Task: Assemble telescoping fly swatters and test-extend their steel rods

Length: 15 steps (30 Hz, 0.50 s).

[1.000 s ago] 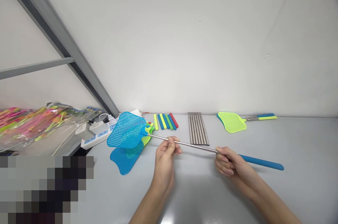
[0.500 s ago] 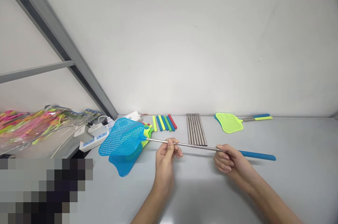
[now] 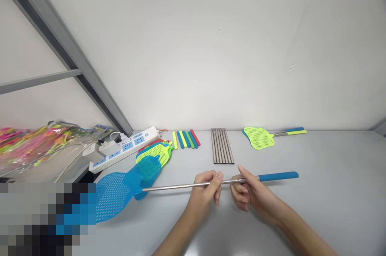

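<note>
Hands on blue swatter — far end apparently pixelated.

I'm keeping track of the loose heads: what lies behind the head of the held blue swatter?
Past the held swatter's head, part of a loose blue head shows. The rest is covered, so its whole outline and anything underneath there cannot be seen.

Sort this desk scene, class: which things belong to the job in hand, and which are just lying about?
Likely in the job:
- held swatter
- loose heads
- grips
- metal tubes
- laid-down swatters

Seemingly just lying about:
- power strip
- plugs
- bagged items
</note>
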Available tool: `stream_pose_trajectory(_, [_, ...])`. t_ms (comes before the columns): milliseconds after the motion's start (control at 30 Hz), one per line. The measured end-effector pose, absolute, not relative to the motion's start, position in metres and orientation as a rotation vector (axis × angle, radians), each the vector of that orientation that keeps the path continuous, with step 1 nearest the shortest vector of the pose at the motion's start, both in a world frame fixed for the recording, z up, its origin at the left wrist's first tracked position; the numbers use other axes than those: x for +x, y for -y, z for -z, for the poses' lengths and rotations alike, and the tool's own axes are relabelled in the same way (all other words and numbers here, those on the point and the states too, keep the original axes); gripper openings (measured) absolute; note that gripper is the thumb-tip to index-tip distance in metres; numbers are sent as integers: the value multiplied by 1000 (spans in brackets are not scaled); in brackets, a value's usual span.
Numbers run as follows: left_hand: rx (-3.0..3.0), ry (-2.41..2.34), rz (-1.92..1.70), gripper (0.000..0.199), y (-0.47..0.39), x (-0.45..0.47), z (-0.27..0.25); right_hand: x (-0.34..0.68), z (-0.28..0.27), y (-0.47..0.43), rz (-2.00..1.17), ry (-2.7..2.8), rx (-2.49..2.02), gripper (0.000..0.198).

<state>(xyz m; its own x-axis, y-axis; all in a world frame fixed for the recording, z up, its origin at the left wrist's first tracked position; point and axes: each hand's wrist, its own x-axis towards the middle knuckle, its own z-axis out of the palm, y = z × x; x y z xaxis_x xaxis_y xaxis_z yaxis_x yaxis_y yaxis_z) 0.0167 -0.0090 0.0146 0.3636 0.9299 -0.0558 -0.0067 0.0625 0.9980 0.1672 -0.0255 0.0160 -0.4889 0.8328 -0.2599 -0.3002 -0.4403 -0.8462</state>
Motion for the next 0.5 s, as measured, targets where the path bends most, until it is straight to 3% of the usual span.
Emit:
stream_pose_trajectory(167, [1357,-897,-664,49,17,19,-12,163,-6,29,-2106,1023,-937,60])
stream_pose_trajectory(500, [1219,-931,-503,40,23,20,-6,165,-4,30,-2268,987,-978,64])
